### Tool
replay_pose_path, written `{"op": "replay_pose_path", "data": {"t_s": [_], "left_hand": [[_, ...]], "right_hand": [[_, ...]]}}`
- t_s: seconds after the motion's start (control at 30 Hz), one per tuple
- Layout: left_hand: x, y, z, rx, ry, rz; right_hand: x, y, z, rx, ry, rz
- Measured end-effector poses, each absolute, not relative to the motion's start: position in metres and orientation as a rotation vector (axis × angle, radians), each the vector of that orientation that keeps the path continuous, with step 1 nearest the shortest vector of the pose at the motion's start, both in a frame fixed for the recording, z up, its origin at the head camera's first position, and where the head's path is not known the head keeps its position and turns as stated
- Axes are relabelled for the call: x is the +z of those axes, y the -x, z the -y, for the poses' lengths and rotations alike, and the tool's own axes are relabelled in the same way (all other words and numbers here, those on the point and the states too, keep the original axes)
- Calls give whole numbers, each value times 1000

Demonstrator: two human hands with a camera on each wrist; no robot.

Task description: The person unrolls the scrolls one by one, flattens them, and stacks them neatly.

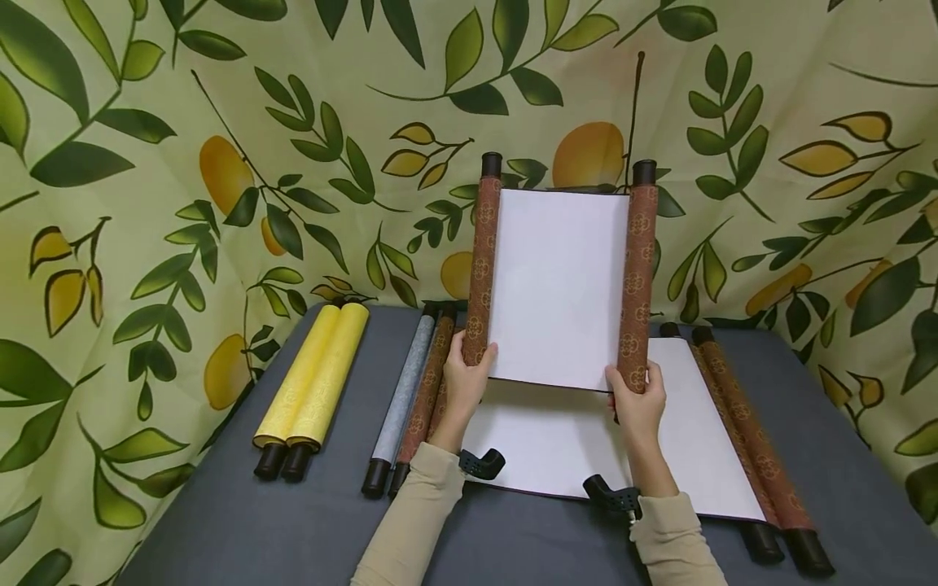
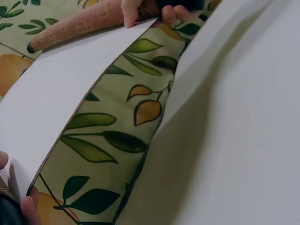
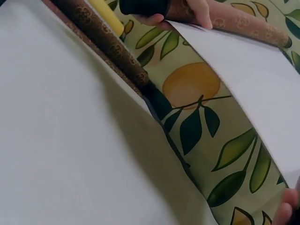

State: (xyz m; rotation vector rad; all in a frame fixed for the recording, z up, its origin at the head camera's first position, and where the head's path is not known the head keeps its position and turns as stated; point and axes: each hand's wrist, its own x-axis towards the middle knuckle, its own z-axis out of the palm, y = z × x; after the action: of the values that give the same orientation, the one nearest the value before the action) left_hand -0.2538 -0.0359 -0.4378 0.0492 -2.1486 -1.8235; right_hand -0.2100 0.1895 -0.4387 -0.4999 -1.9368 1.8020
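Note:
A small hand scroll (image 1: 560, 285) is held up, partly unrolled, its white sheet facing me between two reddish-brown patterned rolls with black end knobs. My left hand (image 1: 467, 384) grips the lower part of the left roll (image 1: 482, 268). Around the lower end of the right roll (image 1: 637, 277) curl the fingers of my right hand (image 1: 639, 400). Below it a larger scroll (image 1: 542, 439) lies spread on the table, white side up, with brown patterned rolls at both sides. The left wrist view shows the right hand (image 2: 132, 10) on its roll; only fingertips of the left hand (image 2: 30, 211) appear.
Two yellow rolled scrolls (image 1: 311, 382) lie side by side on the left of the grey table (image 1: 220, 521). A grey-blue roll (image 1: 403, 391) lies next to the large scroll's left rolls. A leaf-patterned cloth (image 1: 308, 81) hangs behind the table.

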Motion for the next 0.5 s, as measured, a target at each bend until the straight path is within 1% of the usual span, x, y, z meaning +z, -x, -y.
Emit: {"op": "replay_pose_path", "data": {"t_s": [0.27, 0.5], "left_hand": [[-438, 242, 46, -1610, -106, 2282], [-445, 229, 57, -1583, -29, 2254]], "right_hand": [[-437, 203, -195, 1754, 538, 2022], [-442, 188, -197, 1733, 465, 2072]]}}
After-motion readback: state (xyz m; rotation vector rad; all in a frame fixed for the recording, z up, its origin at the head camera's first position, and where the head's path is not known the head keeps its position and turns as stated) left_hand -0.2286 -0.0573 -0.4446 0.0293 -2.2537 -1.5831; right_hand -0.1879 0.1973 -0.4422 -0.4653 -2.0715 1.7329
